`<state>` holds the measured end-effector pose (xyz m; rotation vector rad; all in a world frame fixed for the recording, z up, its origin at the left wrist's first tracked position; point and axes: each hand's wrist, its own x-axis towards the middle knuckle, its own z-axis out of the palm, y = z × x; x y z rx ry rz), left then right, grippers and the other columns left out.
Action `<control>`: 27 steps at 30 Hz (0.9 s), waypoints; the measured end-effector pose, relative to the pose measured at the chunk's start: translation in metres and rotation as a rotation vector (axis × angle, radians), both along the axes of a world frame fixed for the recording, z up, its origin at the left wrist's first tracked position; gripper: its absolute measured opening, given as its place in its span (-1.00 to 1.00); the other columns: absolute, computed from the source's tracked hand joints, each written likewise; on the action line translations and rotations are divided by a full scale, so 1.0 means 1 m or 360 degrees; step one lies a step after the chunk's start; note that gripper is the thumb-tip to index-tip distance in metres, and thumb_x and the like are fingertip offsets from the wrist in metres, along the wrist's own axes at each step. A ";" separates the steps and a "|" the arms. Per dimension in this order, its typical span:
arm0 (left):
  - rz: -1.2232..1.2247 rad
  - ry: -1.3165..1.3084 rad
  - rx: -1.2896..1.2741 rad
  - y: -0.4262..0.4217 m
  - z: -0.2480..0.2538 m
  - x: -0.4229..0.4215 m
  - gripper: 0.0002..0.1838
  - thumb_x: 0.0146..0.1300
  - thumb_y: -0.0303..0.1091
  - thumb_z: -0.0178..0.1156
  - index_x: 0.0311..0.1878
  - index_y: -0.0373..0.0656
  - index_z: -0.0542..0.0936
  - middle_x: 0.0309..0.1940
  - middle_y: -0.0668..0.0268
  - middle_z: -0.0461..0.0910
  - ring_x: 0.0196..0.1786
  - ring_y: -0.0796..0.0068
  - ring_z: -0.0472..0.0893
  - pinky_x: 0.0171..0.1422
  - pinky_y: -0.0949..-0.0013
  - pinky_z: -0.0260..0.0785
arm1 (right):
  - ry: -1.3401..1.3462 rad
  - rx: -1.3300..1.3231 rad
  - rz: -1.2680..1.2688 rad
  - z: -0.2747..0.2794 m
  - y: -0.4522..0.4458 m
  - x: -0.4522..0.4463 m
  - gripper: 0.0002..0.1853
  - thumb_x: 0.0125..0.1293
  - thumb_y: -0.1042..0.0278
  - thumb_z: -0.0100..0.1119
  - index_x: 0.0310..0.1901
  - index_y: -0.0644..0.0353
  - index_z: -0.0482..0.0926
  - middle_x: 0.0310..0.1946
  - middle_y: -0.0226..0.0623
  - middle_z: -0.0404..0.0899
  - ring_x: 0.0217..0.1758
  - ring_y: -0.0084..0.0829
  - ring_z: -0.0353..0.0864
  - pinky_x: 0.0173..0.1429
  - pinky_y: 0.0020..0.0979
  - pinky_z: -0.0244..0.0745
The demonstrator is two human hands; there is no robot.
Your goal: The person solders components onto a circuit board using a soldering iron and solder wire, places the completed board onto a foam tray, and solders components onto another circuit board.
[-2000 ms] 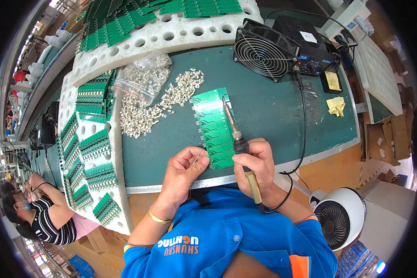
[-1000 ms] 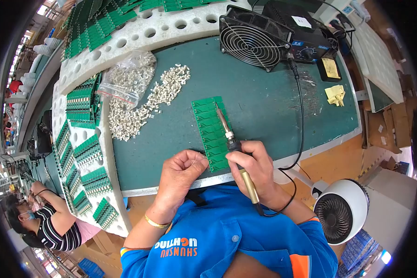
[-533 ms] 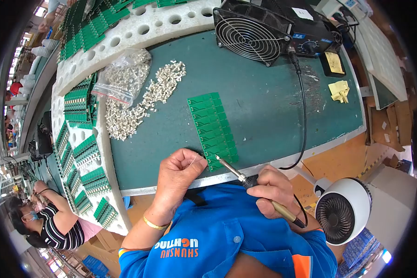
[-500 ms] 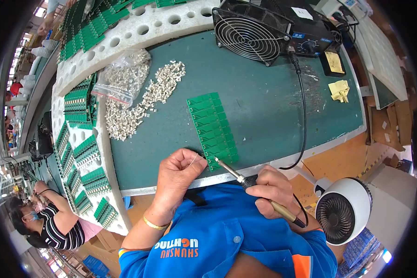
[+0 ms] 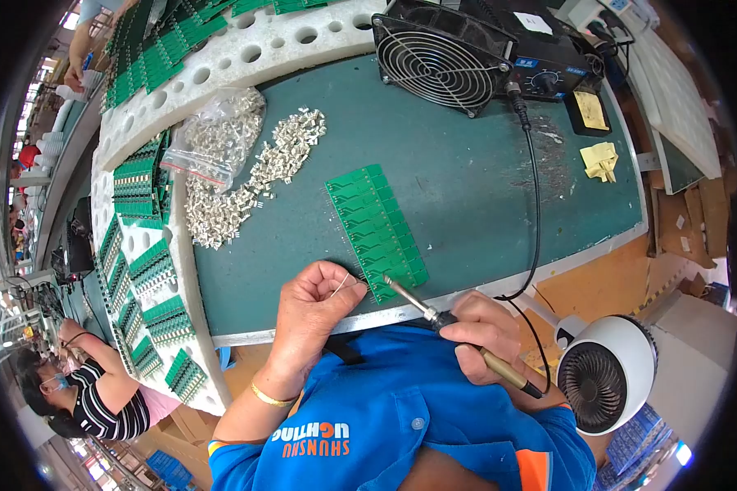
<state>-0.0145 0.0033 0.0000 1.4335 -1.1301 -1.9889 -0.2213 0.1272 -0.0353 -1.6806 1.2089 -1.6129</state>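
A green circuit board panel (image 5: 377,229) lies on the teal bench mat, its near end close to the front edge. My left hand (image 5: 315,303) is closed in a pinch on a thin strand of solder wire (image 5: 341,284), beside the panel's near left corner. In my right hand (image 5: 487,335) is a soldering iron (image 5: 422,308), gripped by its handle. The iron's tip points at the panel's near end; whether it touches the board I cannot tell.
Small white connectors (image 5: 291,147) lie heaped beside a plastic bag (image 5: 217,135). White foam racks (image 5: 209,78) hold several boards. A fume fan (image 5: 442,65) and a soldering station (image 5: 544,78) stand at the back right. A desk fan (image 5: 602,372) is at right; a co-worker (image 5: 98,385) sits left.
The panel has turned slightly, its near end shifting right. My right hand and the iron have moved a little to the right. My left hand keeps its pinch almost in place.
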 end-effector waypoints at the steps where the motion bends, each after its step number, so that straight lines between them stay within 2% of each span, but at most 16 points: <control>1: 0.0006 0.0008 0.0017 0.000 0.001 0.000 -0.87 0.23 -0.54 0.34 -0.23 -0.16 0.58 -0.41 0.50 0.62 -0.38 0.80 0.51 -0.29 0.66 0.31 | -0.0053 -0.0046 -0.0045 0.000 -0.001 0.002 -0.76 0.30 0.35 0.26 -0.07 0.30 0.64 -0.38 -0.19 0.53 -0.37 -0.28 0.55 -0.26 -0.29 0.51; 4: 0.0012 0.0049 0.0065 0.000 0.002 -0.003 -0.86 0.23 -0.54 0.34 -0.21 -0.17 0.57 -0.39 0.47 0.63 -0.36 0.78 0.54 -0.25 0.66 0.36 | -0.0067 0.0027 -0.0026 0.009 -0.010 0.002 -0.71 0.36 0.29 0.25 -0.01 0.33 0.60 -0.28 -0.11 0.52 -0.27 -0.23 0.55 -0.16 -0.29 0.54; 6: 0.0018 0.0084 0.0091 0.001 0.003 -0.005 -0.86 0.24 -0.54 0.33 -0.19 -0.18 0.56 -0.37 0.46 0.64 -0.34 0.76 0.56 -0.23 0.65 0.39 | -0.0029 0.0047 -0.0011 0.007 -0.013 0.003 -0.68 0.36 0.27 0.26 0.01 0.33 0.59 -0.26 -0.10 0.52 -0.27 -0.25 0.54 -0.16 -0.31 0.53; 8: 0.0030 0.0122 0.0219 0.002 0.005 -0.006 -0.82 0.24 -0.61 0.29 -0.11 -0.25 0.57 -0.27 0.36 0.69 -0.20 0.68 0.61 -0.03 0.58 0.44 | 0.0029 0.0089 0.0020 0.004 -0.013 0.003 -0.63 0.37 0.21 0.27 0.04 0.34 0.57 -0.25 -0.11 0.52 -0.28 -0.28 0.51 -0.20 -0.35 0.49; 9: 0.0031 0.0124 0.0224 0.002 0.005 -0.006 -0.82 0.24 -0.61 0.29 -0.11 -0.25 0.57 -0.27 0.36 0.69 -0.20 0.68 0.61 -0.03 0.58 0.44 | 0.0031 0.0094 0.0022 0.004 -0.013 0.003 -0.63 0.37 0.21 0.27 0.04 0.34 0.57 -0.25 -0.11 0.52 -0.28 -0.28 0.51 -0.20 -0.35 0.49; 11: 0.0028 0.0122 0.0276 0.002 0.006 -0.007 -0.81 0.26 -0.59 0.29 -0.07 -0.28 0.59 -0.24 0.33 0.70 -0.17 0.66 0.62 -0.01 0.57 0.45 | 0.0148 0.0136 -0.0002 0.005 -0.013 0.001 -0.59 0.49 0.06 0.05 0.07 0.30 0.49 -0.23 -0.03 0.53 -0.31 -0.32 0.48 -0.21 -0.33 0.48; 14: -0.0033 0.0119 0.0306 0.000 0.007 -0.007 -0.82 0.29 -0.56 0.27 -0.05 -0.29 0.61 -0.22 0.31 0.70 -0.16 0.65 0.62 0.01 0.56 0.45 | 0.0147 0.0188 -0.0032 -0.002 -0.012 0.000 -0.58 0.51 0.02 0.01 0.07 0.28 0.45 -0.18 0.01 0.58 -0.30 -0.35 0.49 -0.19 -0.34 0.48; 18: -0.0080 0.0139 0.0364 0.003 0.009 -0.012 -0.86 0.31 -0.53 0.26 -0.09 -0.30 0.62 -0.22 0.31 0.70 -0.16 0.65 0.62 0.00 0.55 0.45 | 0.0172 0.0169 -0.0026 -0.002 -0.013 -0.001 -0.57 0.52 -0.01 -0.02 0.08 0.26 0.41 -0.16 0.05 0.60 -0.29 -0.38 0.50 -0.17 -0.35 0.49; 20: -0.0129 0.0106 0.0304 0.003 0.005 -0.012 -0.87 0.32 -0.47 0.28 -0.09 -0.24 0.61 -0.23 0.32 0.69 -0.21 0.66 0.64 -0.15 0.61 0.45 | 0.0144 0.0216 -0.0016 -0.001 -0.012 -0.001 -0.56 0.52 -0.02 -0.03 0.08 0.25 0.42 -0.16 0.03 0.60 -0.29 -0.38 0.50 -0.17 -0.36 0.49; 24: -0.0232 0.0037 0.0252 0.002 0.005 -0.012 -0.90 0.33 -0.45 0.27 -0.15 -0.24 0.62 -0.28 0.33 0.69 -0.23 0.67 0.62 -0.12 0.58 0.45 | 0.0099 0.0209 -0.0023 -0.002 -0.011 -0.001 -0.56 0.52 -0.03 -0.03 0.08 0.25 0.42 -0.17 0.02 0.61 -0.28 -0.38 0.51 -0.17 -0.36 0.49; 27: -0.0337 -0.0042 0.0138 0.002 0.004 -0.011 -0.87 0.37 -0.44 0.23 -0.15 -0.33 0.62 -0.30 0.36 0.67 -0.27 0.73 0.56 -0.17 0.61 0.41 | 0.0078 0.0228 0.0003 -0.002 -0.012 -0.002 -0.55 0.51 -0.04 -0.03 0.08 0.24 0.42 -0.18 0.01 0.61 -0.28 -0.38 0.51 -0.18 -0.36 0.49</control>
